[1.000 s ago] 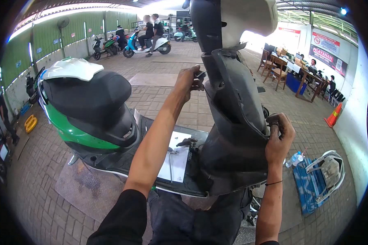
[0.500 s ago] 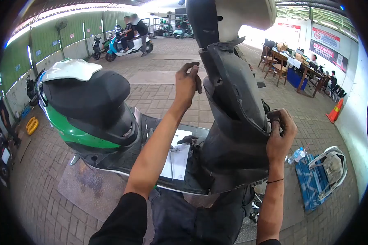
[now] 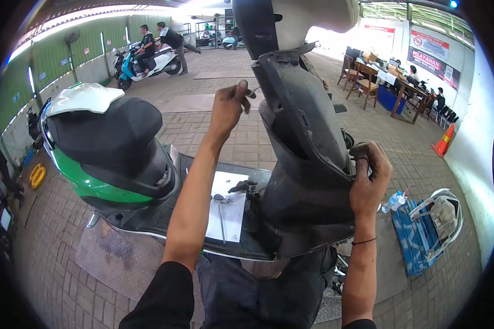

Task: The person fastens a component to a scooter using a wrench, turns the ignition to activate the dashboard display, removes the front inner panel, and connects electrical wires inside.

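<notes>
A scooter stands before me, its dark inner leg-shield panel [image 3: 307, 137] upright on the right. My left hand [image 3: 229, 109] is raised left of that panel, thumb and fingers drawn together. A thin dark curved piece shows at the fingertips, too small to name. At the panel's right edge, my right hand [image 3: 371, 175] has its fingers curled in against the thumb, gripping the edge. Between the arms, a white sheet of paper [image 3: 219, 219] lies on the footboard with a metal rod-like tool [image 3: 222, 220] and small dark parts on it.
To the left are the black seat [image 3: 110, 131], with a white cover [image 3: 82, 100] on it, and green side body [image 3: 104, 183]. A blue patterned stand [image 3: 414, 247] holds a white-edged part at right. Beyond are an orange cone [image 3: 443, 141], desks, chairs and two people [image 3: 173, 44] with a scooter [image 3: 153, 61].
My left hand has drawn slightly left, away from the panel, and its fingers have closed in. My right hand stays at the panel edge. The view shifted slightly; the distant people and scooter moved left.
</notes>
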### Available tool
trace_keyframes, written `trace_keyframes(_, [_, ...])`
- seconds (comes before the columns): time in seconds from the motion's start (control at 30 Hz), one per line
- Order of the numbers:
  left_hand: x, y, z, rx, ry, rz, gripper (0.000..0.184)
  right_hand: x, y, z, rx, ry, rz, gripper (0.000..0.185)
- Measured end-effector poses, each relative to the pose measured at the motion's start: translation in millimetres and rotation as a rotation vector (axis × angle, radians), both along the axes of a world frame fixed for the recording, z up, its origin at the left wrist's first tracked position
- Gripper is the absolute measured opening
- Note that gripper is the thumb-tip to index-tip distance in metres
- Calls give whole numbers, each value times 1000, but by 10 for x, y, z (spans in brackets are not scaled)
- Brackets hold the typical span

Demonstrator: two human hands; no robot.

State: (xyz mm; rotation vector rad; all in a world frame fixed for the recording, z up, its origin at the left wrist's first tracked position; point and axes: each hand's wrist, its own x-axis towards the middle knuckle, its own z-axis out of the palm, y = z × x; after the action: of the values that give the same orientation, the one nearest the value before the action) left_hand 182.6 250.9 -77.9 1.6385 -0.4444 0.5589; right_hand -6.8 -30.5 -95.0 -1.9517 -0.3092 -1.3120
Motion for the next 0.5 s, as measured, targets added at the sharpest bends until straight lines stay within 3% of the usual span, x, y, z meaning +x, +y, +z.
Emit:
trace_keyframes(0.1, [126, 81, 45, -91, 225, -146, 47, 24, -13, -10, -11, -36, -6, 15])
trace_keyframes(0.23, [1, -86, 118, -330, 123, -68, 44, 5, 37, -16, 58, -10, 31, 15])
trace_keyframes(0.3, [49, -81, 42, -161, -101, 65, 26, 5, 36, -23, 71, -9, 35, 15])
trace_keyframes(0.33, [58, -72, 13, -98, -182, 105, 40, 3, 33, -25, 59, -7, 20, 15])
trace_keyframes(0.5, [57, -96, -246, 71, -439, 262, 45, -11, 23, -21, 7, -1, -24, 14])
